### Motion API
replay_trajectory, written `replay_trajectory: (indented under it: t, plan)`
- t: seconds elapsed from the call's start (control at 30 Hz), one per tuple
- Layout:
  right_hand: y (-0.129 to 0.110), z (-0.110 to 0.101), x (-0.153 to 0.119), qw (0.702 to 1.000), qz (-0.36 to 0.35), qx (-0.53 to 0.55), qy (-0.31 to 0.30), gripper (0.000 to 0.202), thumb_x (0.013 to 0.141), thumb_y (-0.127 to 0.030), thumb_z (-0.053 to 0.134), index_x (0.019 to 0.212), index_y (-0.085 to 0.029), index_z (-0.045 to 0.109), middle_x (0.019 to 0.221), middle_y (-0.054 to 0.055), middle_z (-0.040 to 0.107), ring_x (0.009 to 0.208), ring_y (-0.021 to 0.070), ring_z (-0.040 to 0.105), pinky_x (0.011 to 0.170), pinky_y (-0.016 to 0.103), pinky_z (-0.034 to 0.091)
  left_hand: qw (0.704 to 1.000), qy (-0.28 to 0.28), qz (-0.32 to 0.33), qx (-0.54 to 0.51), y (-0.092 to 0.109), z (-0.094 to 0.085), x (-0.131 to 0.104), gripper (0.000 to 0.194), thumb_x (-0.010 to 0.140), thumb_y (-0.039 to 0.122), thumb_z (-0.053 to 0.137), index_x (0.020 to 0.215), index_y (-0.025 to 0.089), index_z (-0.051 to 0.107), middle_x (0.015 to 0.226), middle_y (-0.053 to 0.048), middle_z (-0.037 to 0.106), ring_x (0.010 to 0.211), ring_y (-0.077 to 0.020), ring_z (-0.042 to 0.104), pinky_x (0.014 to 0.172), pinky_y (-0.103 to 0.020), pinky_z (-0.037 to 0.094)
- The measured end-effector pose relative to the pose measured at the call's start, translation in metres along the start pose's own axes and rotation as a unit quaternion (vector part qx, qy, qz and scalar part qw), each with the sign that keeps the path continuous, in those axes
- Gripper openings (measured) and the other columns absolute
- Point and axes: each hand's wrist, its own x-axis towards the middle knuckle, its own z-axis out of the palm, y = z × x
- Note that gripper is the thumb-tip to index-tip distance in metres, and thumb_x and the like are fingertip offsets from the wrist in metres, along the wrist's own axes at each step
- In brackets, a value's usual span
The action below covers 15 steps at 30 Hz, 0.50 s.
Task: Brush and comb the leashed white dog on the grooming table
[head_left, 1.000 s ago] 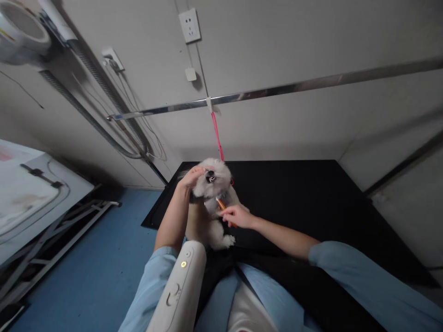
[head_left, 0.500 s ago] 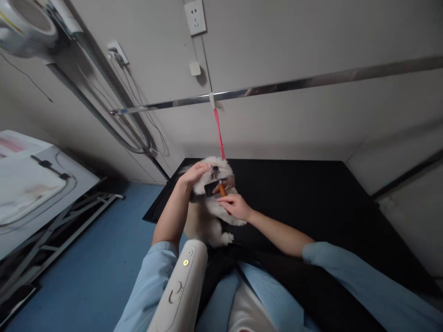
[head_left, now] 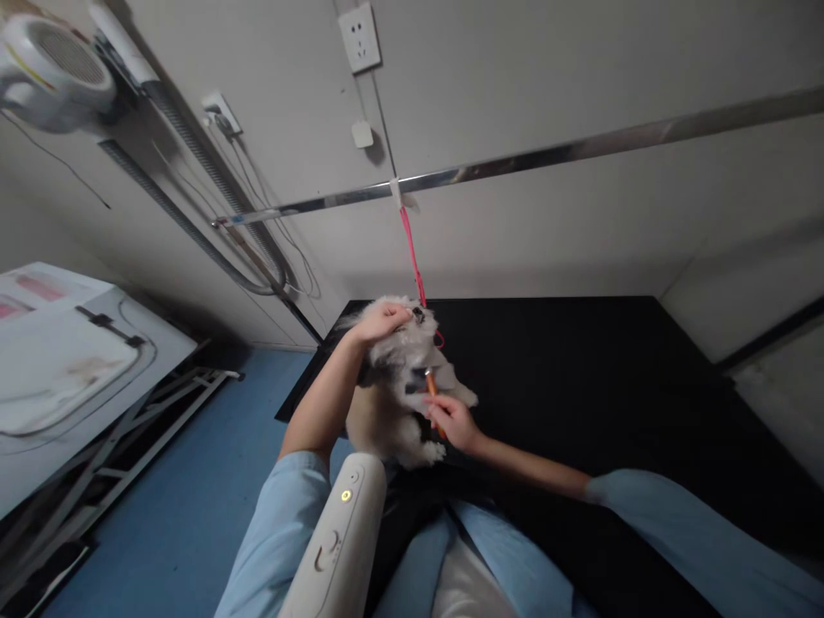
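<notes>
A small dog (head_left: 379, 421) with white and light-brown fur sits at the left end of a black table (head_left: 547, 369), its head tipped up. My left hand (head_left: 384, 321) is closed on the fur of its muzzle, beside the dark nose. In my right hand (head_left: 454, 422) is the orange handle of a grooming brush (head_left: 431, 384). The brush head lies against the fur below the dog's chin and is partly blurred. A pink loop leash (head_left: 412, 249) runs from a metal bar down to behind the dog's head.
The metal bar (head_left: 515, 163) crosses above the table. At upper left hangs a white dryer (head_left: 57, 69) with grey hoses. A white tub-like unit (head_left: 70, 360) on a metal frame stands left. A white device (head_left: 338, 536) rises in front of my chest.
My right hand and the brush have moved down and slightly right, from beside the muzzle to below the chin. My left hand has shifted slightly right with the dog's head, which tilts further.
</notes>
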Motion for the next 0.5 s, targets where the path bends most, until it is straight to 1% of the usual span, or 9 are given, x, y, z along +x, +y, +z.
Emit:
replay_trajectory:
  t: [0.07,0.1,0.13,0.23,0.3,0.33,0.4,0.43,0.5]
  plan:
    - [-0.009,-0.001,0.021,0.991,-0.039,0.01,0.129,0.043,0.085,-0.046,0.053,0.113,-0.017,0.066,0.073,0.003,0.064,0.059,0.0145,0.054,0.056,0.028,0.048,0.999,-0.012,0.005,0.039,0.004,0.008,0.004,0.051,0.084,0.05,0.062,0.05,0.018,0.042,0.05,0.003,0.032,0.049,-0.0085,0.028,0.051,-0.026,0.023]
    - [-0.016,-0.003,0.037,0.983,-0.063,0.012,0.172,0.041,0.084,-0.045,0.054,0.111,-0.017,0.065,0.072,0.002,0.062,0.06,0.015,0.054,0.06,0.029,0.049,0.998,-0.017,0.007,0.055,0.006,0.011,0.006,0.049,0.084,0.048,0.061,0.05,0.018,0.043,0.05,0.003,0.033,0.049,-0.0088,0.029,0.051,-0.025,0.024]
    - [-0.025,-0.004,0.053,0.978,-0.084,0.014,0.19,0.037,0.081,-0.043,0.058,0.105,-0.016,0.065,0.073,0.002,0.062,0.064,0.0155,0.055,0.064,0.03,0.049,0.997,-0.022,0.008,0.068,0.008,0.013,0.008,0.047,0.085,0.046,0.06,0.05,0.018,0.043,0.05,0.003,0.034,0.049,-0.0089,0.03,0.05,-0.025,0.024]
    - [-0.045,-0.012,0.089,0.966,-0.139,0.008,0.217,0.023,0.075,-0.039,0.062,0.084,-0.018,0.06,0.079,0.004,0.062,0.073,0.0171,0.056,0.072,0.03,0.048,0.994,-0.065,0.016,0.087,0.015,0.006,0.014,0.044,0.083,0.046,0.062,0.053,0.017,0.05,0.053,0.002,0.044,0.052,-0.0096,0.037,0.052,-0.023,0.029]
    - [-0.05,-0.017,0.096,0.958,-0.175,-0.017,0.228,0.021,0.079,-0.04,0.059,0.075,-0.02,0.054,0.078,0.003,0.059,0.074,0.0167,0.053,0.072,0.029,0.046,0.993,-0.092,0.004,0.076,0.018,-0.008,0.022,0.042,0.082,0.049,0.064,0.058,0.016,0.058,0.057,0.0,0.053,0.054,-0.0105,0.043,0.054,-0.023,0.033]
    - [-0.051,-0.02,0.095,0.953,-0.191,-0.036,0.232,0.023,0.081,-0.04,0.057,0.071,-0.021,0.051,0.075,0.002,0.056,0.073,0.0161,0.051,0.07,0.028,0.044,0.994,-0.092,-0.011,0.062,0.019,-0.016,0.029,0.042,0.082,0.051,0.064,0.062,0.015,0.063,0.06,-0.001,0.057,0.055,-0.0108,0.045,0.054,-0.023,0.034]
    - [-0.05,-0.027,0.09,0.944,-0.216,-0.071,0.238,0.029,0.086,-0.04,0.053,0.065,-0.022,0.044,0.07,0.0,0.049,0.07,0.0151,0.045,0.067,0.027,0.041,0.996,-0.066,-0.058,0.028,0.016,-0.027,0.044,0.041,0.084,0.052,0.063,0.073,0.013,0.069,0.067,-0.004,0.065,0.054,-0.0111,0.048,0.052,-0.022,0.034]
    - [-0.05,-0.03,0.088,0.939,-0.228,-0.085,0.241,0.03,0.087,-0.039,0.052,0.064,-0.022,0.043,0.069,0.0,0.046,0.069,0.0149,0.044,0.067,0.027,0.039,0.994,-0.065,-0.087,0.014,0.013,-0.028,0.053,0.039,0.084,0.05,0.064,0.079,0.012,0.071,0.071,-0.005,0.068,0.055,-0.0116,0.049,0.052,-0.022,0.036]
    - [-0.051,-0.036,0.087,0.932,-0.245,-0.102,0.248,0.027,0.087,-0.036,0.051,0.064,-0.022,0.043,0.069,-0.001,0.044,0.069,0.0151,0.043,0.067,0.028,0.038,0.979,-0.119,-0.165,-0.017,0.005,-0.023,0.069,0.035,0.084,0.043,0.065,0.084,0.009,0.073,0.074,-0.009,0.071,0.059,-0.0148,0.055,0.055,-0.024,0.041]
